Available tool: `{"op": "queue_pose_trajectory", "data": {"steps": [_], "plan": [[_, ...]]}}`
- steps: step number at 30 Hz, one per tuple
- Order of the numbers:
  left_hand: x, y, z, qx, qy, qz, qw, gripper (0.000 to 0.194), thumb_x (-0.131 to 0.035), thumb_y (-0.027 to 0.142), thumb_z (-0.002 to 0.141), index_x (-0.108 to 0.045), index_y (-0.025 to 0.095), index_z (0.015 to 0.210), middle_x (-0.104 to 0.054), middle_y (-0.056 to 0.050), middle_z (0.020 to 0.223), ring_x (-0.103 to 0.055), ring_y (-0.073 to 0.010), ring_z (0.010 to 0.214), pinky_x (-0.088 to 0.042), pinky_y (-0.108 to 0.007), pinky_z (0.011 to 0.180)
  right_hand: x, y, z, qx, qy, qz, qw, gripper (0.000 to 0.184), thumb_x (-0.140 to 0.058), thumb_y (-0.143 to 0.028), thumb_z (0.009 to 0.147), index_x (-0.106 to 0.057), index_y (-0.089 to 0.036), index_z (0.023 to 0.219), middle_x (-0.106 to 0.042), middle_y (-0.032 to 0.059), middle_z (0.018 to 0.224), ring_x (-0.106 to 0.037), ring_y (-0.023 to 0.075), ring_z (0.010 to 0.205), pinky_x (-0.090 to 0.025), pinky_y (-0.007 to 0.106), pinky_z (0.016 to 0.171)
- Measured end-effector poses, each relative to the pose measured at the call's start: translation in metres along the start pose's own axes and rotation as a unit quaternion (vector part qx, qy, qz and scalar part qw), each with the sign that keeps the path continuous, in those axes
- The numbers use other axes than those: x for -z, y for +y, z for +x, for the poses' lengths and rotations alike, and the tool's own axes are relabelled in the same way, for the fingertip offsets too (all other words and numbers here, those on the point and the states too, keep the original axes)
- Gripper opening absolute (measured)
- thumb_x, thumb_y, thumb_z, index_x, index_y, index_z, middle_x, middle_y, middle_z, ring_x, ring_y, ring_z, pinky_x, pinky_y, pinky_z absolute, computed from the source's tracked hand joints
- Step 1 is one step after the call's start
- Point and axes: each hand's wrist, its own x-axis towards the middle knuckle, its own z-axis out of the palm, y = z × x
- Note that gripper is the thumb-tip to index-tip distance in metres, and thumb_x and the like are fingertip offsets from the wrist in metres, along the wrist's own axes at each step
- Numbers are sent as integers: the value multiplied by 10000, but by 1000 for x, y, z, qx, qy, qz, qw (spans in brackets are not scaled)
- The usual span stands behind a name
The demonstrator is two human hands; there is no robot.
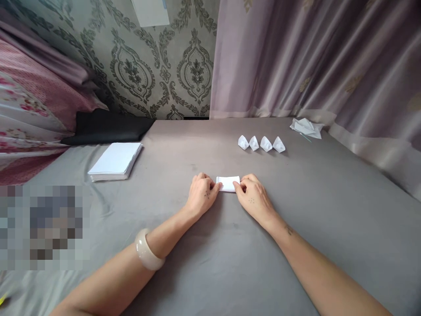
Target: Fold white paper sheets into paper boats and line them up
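Observation:
Between my two hands is a small folded white paper (228,184), a flat rectangle wider than it is deep, just above or on the grey sheet. My left hand (203,193) pinches its left end, with the thumb on top. At the other end my right hand (254,195) grips the paper the same way, its thumb pressing near the corner. The fingertips beneath the paper are hidden. Beyond my right hand, several folded white paper pieces (265,144) with pointed sides stand in a row on the sheet.
A stack of white paper (115,159) lies to the left, in front of a black cloth (112,126). Crumpled white paper (307,127) sits at the far right by the mauve curtain (279,57). Patterned wallpaper (161,66) closes off the back. One patch at lower left is blurred out.

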Motion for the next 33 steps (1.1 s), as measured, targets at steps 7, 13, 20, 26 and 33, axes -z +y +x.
{"op": "queue_pose_trajectory", "data": {"steps": [7,13,20,26,33], "plan": [[-6,-8,1,-17,13,-7,1000,299,-553,370,874,-602,168,659,-575,-79,880,-509,-218,881,-442,-342,778,4,-4,3,-5,-25,-51,998,313,-487,-324,920,-453,-206,632,-536,35,859,-548,145,698,-387,278,679],[-5,-5,1,-4,11,-4,1000,304,-564,362,865,-589,166,634,-576,-76,873,-510,-218,887,-440,-340,777,4,-5,3,-3,-35,-78,996,290,-478,-320,931,-488,-198,668,-545,43,876,-539,139,669,-377,278,652],[-3,-4,2,11,3,-4,1000,305,-583,371,846,-581,167,620,-584,-74,871,-524,-228,902,-444,-342,773,4,-6,3,6,-32,-101,994,281,-468,-311,935,-537,-192,690,-568,58,880,-529,141,638,-360,282,610],[-2,-3,2,16,2,-1,1000,297,-586,366,843,-582,167,622,-580,-70,867,-520,-221,887,-444,-334,761,4,-7,4,1,-42,-116,992,269,-467,-314,940,-557,-183,723,-574,64,898,-553,152,681,-373,283,634],[-3,-4,2,6,1,3,1000,299,-560,362,857,-562,169,630,-583,-69,876,-510,-218,889,-441,-321,745,5,-6,4,2,-51,-110,993,276,-463,-317,943,-561,-178,725,-573,69,898,-554,155,687,-389,286,652]]}}
